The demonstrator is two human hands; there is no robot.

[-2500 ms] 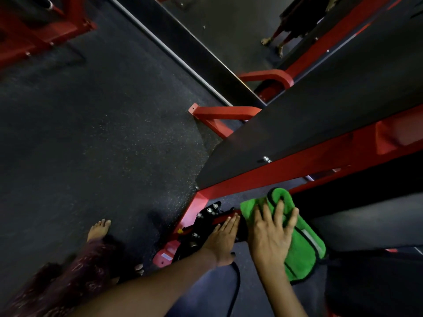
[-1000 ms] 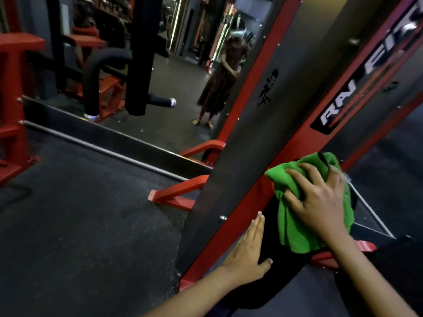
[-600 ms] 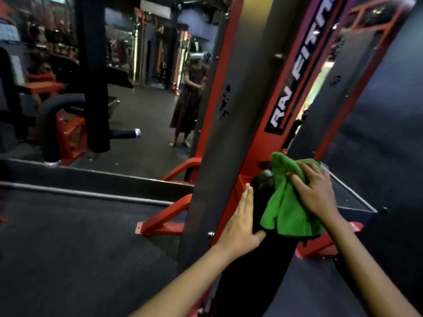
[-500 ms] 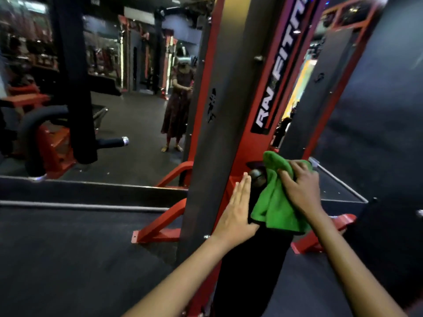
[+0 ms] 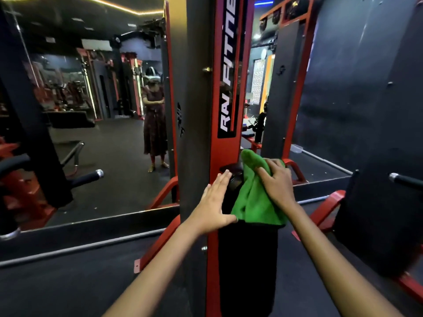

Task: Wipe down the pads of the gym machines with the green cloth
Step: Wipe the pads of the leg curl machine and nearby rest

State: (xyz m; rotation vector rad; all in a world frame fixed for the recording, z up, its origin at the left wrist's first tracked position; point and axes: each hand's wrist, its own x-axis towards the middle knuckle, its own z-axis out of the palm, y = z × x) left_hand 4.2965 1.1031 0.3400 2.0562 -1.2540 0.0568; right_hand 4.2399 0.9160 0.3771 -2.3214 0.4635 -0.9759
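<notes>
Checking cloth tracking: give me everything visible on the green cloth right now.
The green cloth is bright green, soft and fleecy-looking, bunched into loose folds with a darker edge along its bottom. It drapes over the upper end of the black pad on the red machine upright, one corner poking up at the top. The right hand presses on its right side with the fingers bent over the folds. The left hand lies flat beside it, thumb touching the cloth's lower left edge.

Green cloth (image 5: 256, 202) soft, fuzzy; pad (image 5: 247, 259) matt black, prob. vinyl; frame (image 5: 214, 156) glossy red metal.
</notes>
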